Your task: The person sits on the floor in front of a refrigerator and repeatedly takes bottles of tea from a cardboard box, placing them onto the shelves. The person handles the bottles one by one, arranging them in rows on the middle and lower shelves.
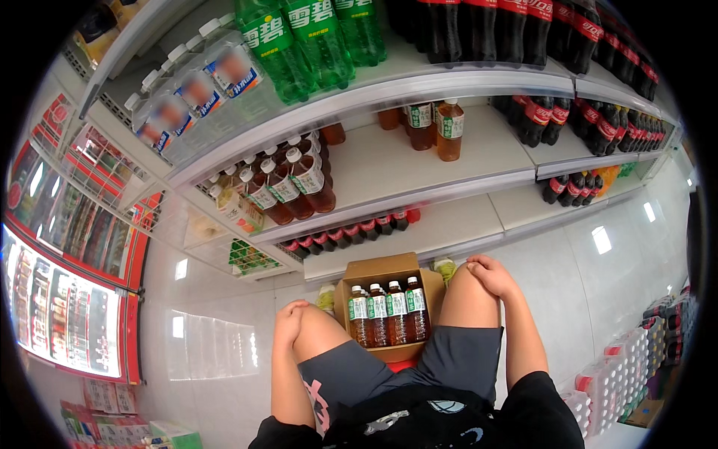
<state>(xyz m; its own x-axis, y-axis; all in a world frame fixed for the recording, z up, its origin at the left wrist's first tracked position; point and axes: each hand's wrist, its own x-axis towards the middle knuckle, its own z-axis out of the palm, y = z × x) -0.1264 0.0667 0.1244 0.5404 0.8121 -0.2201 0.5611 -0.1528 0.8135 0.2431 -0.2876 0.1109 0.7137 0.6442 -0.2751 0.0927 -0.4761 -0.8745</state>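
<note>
My left hand (291, 321) rests on my left knee and my right hand (492, 275) on my right knee; neither holds a thing. Between my legs an open cardboard box (381, 268) holds several bottles of brown tea (397, 314) with white caps and green-and-white labels, standing upright. On the shelf in front, more tea bottles (280, 191) stand in rows at the left. A few similar bottles (450, 132) stand farther back towards the middle of that shelf, with bare shelf board (370, 174) between the two groups.
Above are green soda bottles (320, 45), clear water bottles (207, 84) and cola bottles (488, 33). Small cola bottles (359, 231) line the lowest shelf. A lit drinks cooler (61, 314) stands at the left. Shrink-wrapped bottle packs (608, 376) are stacked on the floor at the lower right.
</note>
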